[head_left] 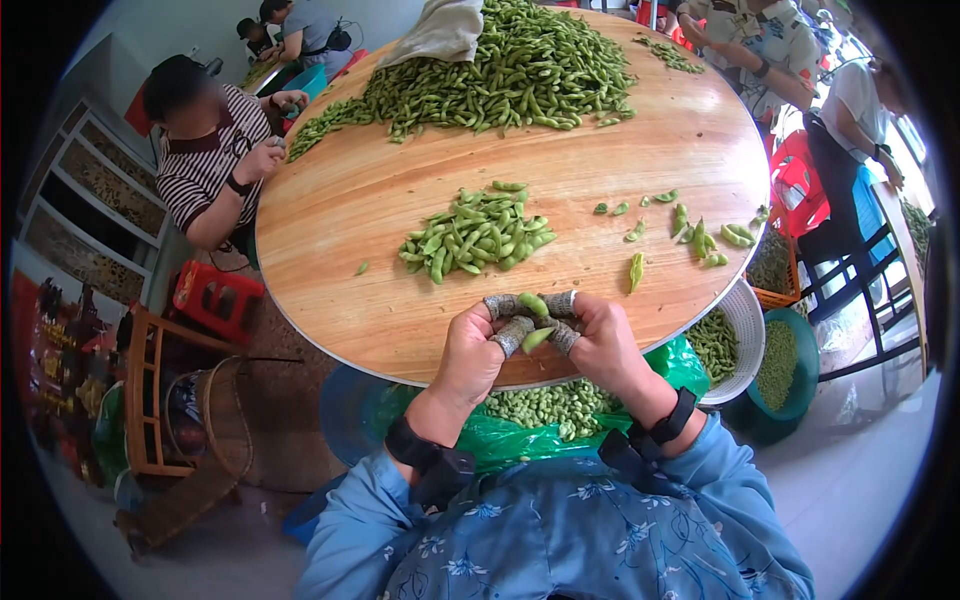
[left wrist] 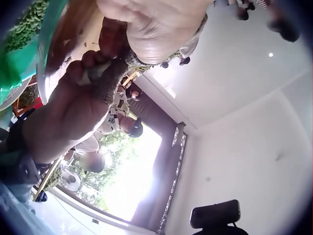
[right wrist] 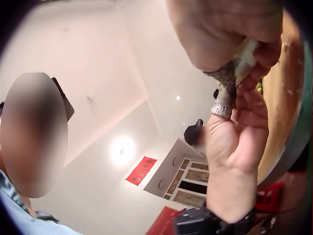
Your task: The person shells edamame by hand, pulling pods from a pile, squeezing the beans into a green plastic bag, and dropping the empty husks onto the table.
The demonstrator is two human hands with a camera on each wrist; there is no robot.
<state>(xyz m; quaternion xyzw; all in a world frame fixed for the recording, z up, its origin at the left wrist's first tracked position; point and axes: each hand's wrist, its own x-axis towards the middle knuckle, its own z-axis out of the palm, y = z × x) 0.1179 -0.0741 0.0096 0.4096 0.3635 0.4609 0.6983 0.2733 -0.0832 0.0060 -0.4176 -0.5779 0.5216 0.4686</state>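
My left hand (head_left: pixel 468 352) and right hand (head_left: pixel 610 348) meet over the table's near edge, grey wrappings on the thumbs and index fingers. Between their fingertips they pinch a green soybean pod (head_left: pixel 533 304). A second green pod (head_left: pixel 537 339) shows lower, between the two thumbs. In both wrist views the fingers hide most of what is held. Just beyond the hands, a small heap of soybean pods (head_left: pixel 473 235) lies on the round wooden table (head_left: pixel 340 270). Below the table edge, shelled beans (head_left: pixel 550 408) lie over green plastic (head_left: pixel 490 445) in front of my body.
A large pod pile (head_left: pixel 500 75) with a cloth (head_left: pixel 437 32) covers the table's far side. Loose pods (head_left: pixel 697 237) lie at the right. A white basket (head_left: pixel 742 340) and a green tub (head_left: pixel 800 350) stand lower right. Another person (head_left: pixel 210 150) sits at the left.
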